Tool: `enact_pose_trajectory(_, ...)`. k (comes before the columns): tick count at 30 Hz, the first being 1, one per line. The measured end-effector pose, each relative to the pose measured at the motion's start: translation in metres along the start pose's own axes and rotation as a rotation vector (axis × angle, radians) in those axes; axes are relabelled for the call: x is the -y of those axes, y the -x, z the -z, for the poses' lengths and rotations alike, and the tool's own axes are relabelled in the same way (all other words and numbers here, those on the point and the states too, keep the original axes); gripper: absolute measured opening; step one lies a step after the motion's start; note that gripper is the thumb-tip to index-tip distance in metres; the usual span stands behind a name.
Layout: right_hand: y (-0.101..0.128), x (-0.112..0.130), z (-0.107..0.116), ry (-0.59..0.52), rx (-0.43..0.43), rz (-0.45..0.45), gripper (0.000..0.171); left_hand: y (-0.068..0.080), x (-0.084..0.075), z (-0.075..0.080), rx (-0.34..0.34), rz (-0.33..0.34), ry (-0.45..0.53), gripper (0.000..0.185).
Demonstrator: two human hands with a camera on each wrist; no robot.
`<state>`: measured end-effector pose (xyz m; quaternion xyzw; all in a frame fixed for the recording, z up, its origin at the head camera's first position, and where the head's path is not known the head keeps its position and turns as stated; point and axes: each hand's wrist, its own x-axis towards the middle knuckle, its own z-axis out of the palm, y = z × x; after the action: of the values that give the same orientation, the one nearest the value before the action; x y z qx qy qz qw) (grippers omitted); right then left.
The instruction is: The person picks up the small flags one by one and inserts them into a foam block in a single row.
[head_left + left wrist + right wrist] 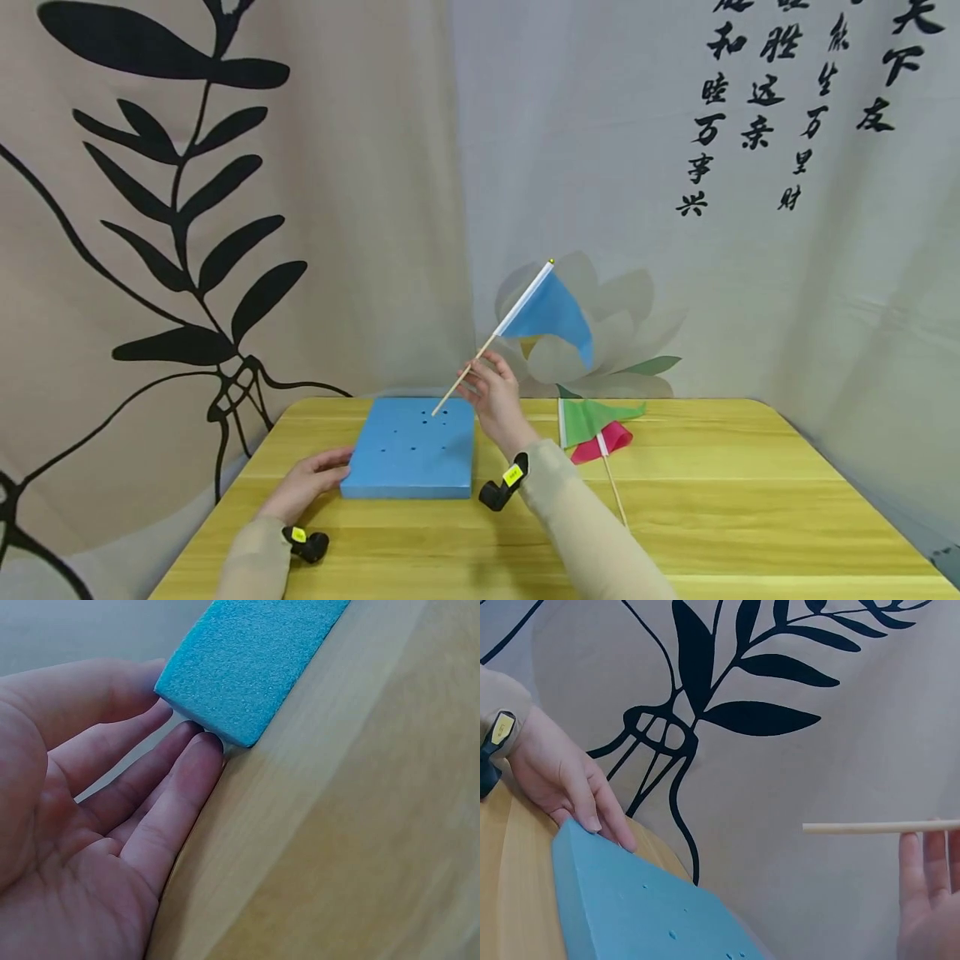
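A flat blue foam block with several small holes in its top lies on the table. My left hand rests at the block's left side, fingers fairly straight, fingertips right at its edge in the left wrist view. With my right hand I pinch the wooden stick of a small blue flag. The stick slants, its bare lower end over the block's holes and its blue cloth up to the right. In the right wrist view the stick runs level across the fingers.
To the right of the block, a green flag and a red flag lie overlapping on the wooden table. Behind the table hangs a curtain printed with black leaves and characters.
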<state>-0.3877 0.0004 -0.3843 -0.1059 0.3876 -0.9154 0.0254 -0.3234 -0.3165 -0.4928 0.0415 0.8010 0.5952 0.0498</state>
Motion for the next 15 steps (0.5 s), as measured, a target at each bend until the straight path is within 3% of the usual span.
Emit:
enact_pose_trajectory(6,-0.005,-0.008,-0.005,0.021,-0.02,0.007,0.012,-0.002,-0.003,0.0,0.014,-0.001,-0.009,0.057)
enact_pose_trajectory(15,-0.003,-0.044,-0.013,0.062,-0.098,-0.019,0.012,-0.003,0.003,0.002,-0.008,0.0,-0.009,0.057)
